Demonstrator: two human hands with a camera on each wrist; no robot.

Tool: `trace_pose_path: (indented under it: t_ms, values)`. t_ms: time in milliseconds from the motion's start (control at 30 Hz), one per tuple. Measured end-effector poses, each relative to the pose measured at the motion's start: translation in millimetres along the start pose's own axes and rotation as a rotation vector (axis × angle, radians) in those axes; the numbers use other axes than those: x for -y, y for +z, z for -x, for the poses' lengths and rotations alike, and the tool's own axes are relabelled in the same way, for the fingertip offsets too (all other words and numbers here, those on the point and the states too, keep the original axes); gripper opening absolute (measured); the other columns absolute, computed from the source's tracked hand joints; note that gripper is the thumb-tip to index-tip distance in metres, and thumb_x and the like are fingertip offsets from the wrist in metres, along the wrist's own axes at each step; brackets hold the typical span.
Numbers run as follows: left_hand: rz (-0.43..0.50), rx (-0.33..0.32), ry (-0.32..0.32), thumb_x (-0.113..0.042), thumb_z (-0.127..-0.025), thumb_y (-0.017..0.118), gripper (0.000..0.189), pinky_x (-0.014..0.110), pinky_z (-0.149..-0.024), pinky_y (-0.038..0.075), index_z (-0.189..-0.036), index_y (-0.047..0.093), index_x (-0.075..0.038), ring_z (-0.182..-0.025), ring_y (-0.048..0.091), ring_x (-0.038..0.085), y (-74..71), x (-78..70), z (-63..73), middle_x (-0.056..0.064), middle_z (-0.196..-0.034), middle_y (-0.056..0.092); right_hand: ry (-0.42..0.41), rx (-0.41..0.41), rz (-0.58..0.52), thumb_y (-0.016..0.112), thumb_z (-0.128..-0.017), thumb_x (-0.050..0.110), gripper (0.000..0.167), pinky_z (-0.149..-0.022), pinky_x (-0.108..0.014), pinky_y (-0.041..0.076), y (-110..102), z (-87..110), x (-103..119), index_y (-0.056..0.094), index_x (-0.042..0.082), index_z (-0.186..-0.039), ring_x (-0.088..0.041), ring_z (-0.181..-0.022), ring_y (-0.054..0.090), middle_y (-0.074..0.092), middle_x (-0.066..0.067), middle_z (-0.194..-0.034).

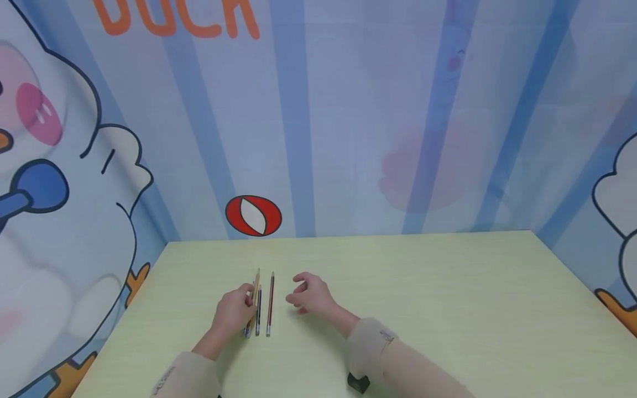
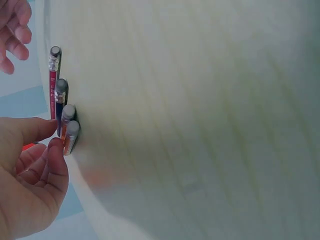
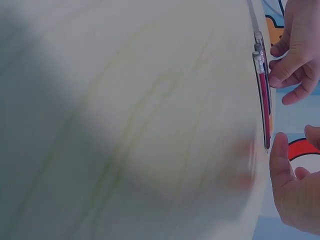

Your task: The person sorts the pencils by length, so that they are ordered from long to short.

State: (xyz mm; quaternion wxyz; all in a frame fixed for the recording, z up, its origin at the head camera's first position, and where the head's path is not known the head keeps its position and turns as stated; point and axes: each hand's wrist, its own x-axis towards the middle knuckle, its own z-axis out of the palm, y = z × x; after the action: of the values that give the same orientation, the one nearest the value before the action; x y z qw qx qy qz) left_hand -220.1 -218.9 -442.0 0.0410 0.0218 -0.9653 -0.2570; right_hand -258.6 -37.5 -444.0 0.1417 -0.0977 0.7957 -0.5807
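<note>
Several pencils lie close together on the pale yellow table, eraser ends toward me. My left hand is at the left end of the group, thumb and forefinger closing on a yellow-orange pencil; the hand covers part of it. Just right of it lies a dark blue pencil, then a dark red pencil a little apart. In the left wrist view, the silvery eraser ends stick out past the left fingertips. My right hand hovers right of the red pencil, fingers loosely bent, holding nothing.
Behind the table hangs a blue striped cloth with cartoon figures and a red-and-white ball print. A small black object shows under the right sleeve. The tabletop stretches far to the right.
</note>
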Motion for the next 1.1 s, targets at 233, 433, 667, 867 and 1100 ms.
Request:
trace_pose_path:
  t_ms: [233,433,667,867,1100]
  values:
    - [0.006,0.024,-0.033,-0.003,-0.076,0.062,0.037,0.020,-0.047,0.038,-0.111,0.053,0.002,-0.055,0.047,0.009,2.6,1.9,-1.4,0.001,-0.071,0.054,0.027,-0.025,0.060,0.069,-0.074,0.010,0.047,-0.047,-0.024,0.048,19,-5.6,2,0.050,0.002,-0.116,-0.013,-0.057,0.053,0.054,-0.006,-0.079]
    - [-0.009,0.039,-0.040,-0.004,-0.076,0.063,0.038,0.022,-0.049,0.037,-0.112,0.052,0.001,-0.059,0.046,0.011,1.4,0.8,-1.9,0.002,-0.072,0.053,0.017,-0.025,0.106,0.068,-0.074,0.009,0.044,-0.043,-0.021,0.043,33,-10.3,5,0.050,0.002,-0.114,-0.011,-0.046,0.047,0.051,-0.002,-0.069]
    - [-0.014,0.036,-0.030,-0.005,-0.076,0.063,0.035,0.022,-0.051,0.036,-0.109,0.054,0.000,-0.060,0.046,0.012,2.9,2.9,-3.4,0.001,-0.071,0.052,-0.001,-0.040,0.213,0.069,-0.074,0.013,0.043,-0.041,-0.020,0.033,44,-10.7,7,0.051,0.001,-0.111,-0.010,-0.040,0.041,0.048,0.000,-0.057]
    - [-0.024,0.032,-0.024,-0.006,-0.076,0.063,0.035,0.022,-0.050,0.035,-0.109,0.054,0.001,-0.059,0.045,0.011,2.9,3.8,-3.4,0.001,-0.070,0.052,-0.014,-0.068,0.344,0.072,-0.071,0.017,0.039,-0.049,-0.021,0.035,51,-14.0,7,0.056,0.004,-0.104,-0.011,-0.054,0.045,0.052,0.000,-0.066]
    - [-0.025,0.036,-0.022,-0.006,-0.076,0.063,0.036,0.021,-0.049,0.035,-0.110,0.054,0.001,-0.058,0.045,0.011,2.1,3.2,-3.7,0.001,-0.070,0.052,-0.060,-0.082,0.481,0.074,-0.068,0.021,0.037,-0.053,-0.022,0.035,53,-17.0,3,0.058,0.008,-0.098,-0.012,-0.061,0.046,0.058,0.000,-0.073]
